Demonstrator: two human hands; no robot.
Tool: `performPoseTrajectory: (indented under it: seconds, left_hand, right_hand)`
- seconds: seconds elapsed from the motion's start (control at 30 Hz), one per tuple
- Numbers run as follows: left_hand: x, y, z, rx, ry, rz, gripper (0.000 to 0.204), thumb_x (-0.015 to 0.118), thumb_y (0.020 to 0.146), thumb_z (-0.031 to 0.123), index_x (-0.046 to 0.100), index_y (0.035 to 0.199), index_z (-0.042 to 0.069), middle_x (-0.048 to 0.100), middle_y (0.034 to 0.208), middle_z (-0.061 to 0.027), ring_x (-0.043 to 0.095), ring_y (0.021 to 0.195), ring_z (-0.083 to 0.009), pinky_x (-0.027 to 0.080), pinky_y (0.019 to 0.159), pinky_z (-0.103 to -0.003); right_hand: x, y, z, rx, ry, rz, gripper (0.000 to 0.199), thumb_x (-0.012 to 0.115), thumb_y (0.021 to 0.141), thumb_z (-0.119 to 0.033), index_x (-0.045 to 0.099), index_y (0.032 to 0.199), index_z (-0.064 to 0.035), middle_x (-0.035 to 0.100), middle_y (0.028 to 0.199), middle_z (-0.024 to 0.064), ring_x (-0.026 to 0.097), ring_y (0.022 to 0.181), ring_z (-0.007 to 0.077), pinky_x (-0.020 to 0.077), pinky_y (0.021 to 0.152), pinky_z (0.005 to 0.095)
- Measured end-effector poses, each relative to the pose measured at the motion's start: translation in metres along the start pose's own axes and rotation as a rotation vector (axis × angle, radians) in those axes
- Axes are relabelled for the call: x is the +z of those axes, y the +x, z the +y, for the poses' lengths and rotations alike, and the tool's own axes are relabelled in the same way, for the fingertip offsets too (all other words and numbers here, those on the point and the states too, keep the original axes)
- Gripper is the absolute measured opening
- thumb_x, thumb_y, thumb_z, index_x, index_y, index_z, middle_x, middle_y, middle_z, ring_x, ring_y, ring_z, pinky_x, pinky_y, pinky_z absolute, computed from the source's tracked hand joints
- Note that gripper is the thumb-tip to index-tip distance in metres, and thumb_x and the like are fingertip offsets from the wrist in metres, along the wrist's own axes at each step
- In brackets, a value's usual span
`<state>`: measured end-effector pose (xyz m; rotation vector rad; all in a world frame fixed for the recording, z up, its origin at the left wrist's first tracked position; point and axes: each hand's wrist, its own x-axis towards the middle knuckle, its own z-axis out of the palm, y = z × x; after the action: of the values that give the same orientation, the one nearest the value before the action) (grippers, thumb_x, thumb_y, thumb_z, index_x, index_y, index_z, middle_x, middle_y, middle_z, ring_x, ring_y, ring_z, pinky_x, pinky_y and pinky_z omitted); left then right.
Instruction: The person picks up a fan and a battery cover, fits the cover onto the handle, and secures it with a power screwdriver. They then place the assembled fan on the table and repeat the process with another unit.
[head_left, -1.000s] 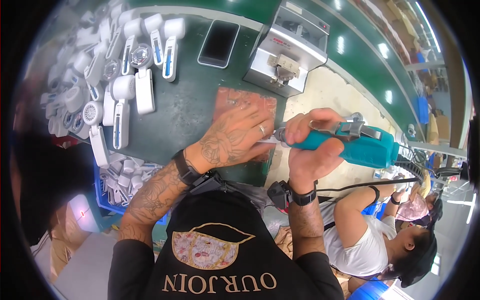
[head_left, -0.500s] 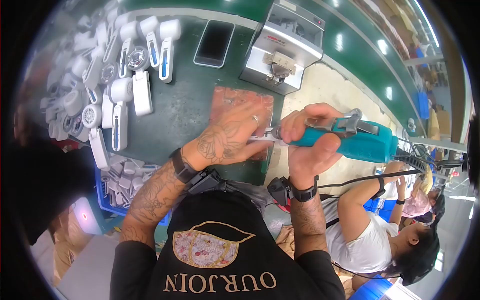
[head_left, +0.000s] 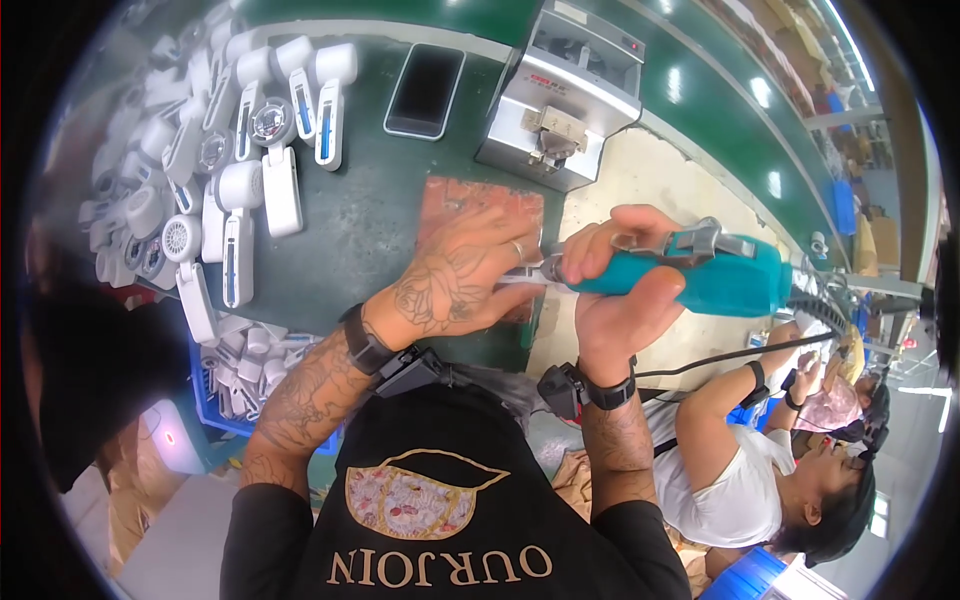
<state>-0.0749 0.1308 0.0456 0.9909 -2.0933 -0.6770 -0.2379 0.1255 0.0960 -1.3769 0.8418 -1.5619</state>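
My left hand (head_left: 462, 268) is closed on a small white plastic piece (head_left: 522, 275) over a reddish mat (head_left: 475, 195). Its fingers cover most of the piece, so its exact kind is hidden. In my right hand (head_left: 625, 310) lies a teal electric screwdriver (head_left: 735, 272) with a metal lever along its top. The tool is held nearly level, its nose pointing left and meeting the white piece between my hands. Left of them, many white handheld fans (head_left: 238, 190) are heaped on the green tabletop (head_left: 360, 220).
A phone (head_left: 426, 92) lies beyond the mat. Beside it stands a silver metal machine (head_left: 560, 105). A blue crate (head_left: 208, 405) of white parts sits below the table's left edge. A black cable (head_left: 740, 352) crosses at right, near a co-worker in a white shirt (head_left: 725, 480).
My hands and the screwdriver keep nearly the same place; the tool's rear end has shifted slightly up and left. At right, the co-worker's head and arms have moved a little.
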Motion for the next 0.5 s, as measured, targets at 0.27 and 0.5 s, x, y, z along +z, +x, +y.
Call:
performPoseTrajectory:
  seconds: [0.27, 0.5]
  left_hand:
    - [-0.011, 0.002, 0.0, -0.11, 0.002, -0.118, 0.04, 0.075, 0.085, 0.03, 0.066, 0.111, 0.002, 0.061, 0.131, -0.0184, 0.053, 0.123, -0.0429, 0.04, 0.109, -0.05]
    - [0.003, -0.004, -0.006, -0.014, 0.058, 0.072, 0.033, 0.078, 0.081, 0.027, 0.066, 0.103, 0.005, 0.061, 0.11, -0.0134, 0.057, 0.109, -0.0365, 0.045, 0.096, -0.046]
  right_hand:
    - [0.0, 0.042, 0.001, -0.057, 0.047, 0.052, 0.076, 0.053, 0.094, -0.069, 0.056, 0.115, 0.004, 0.051, 0.067, 0.0063, 0.051, 0.059, 0.0178, 0.0414, 0.056, 0.0322]
    - [0.022, 0.071, -0.002, -0.015, -0.08, 0.1, 0.065, 0.053, 0.099, -0.059, 0.059, 0.11, 0.0045, 0.051, 0.068, 0.007, 0.052, 0.061, 0.0192, 0.044, 0.058, 0.0339]
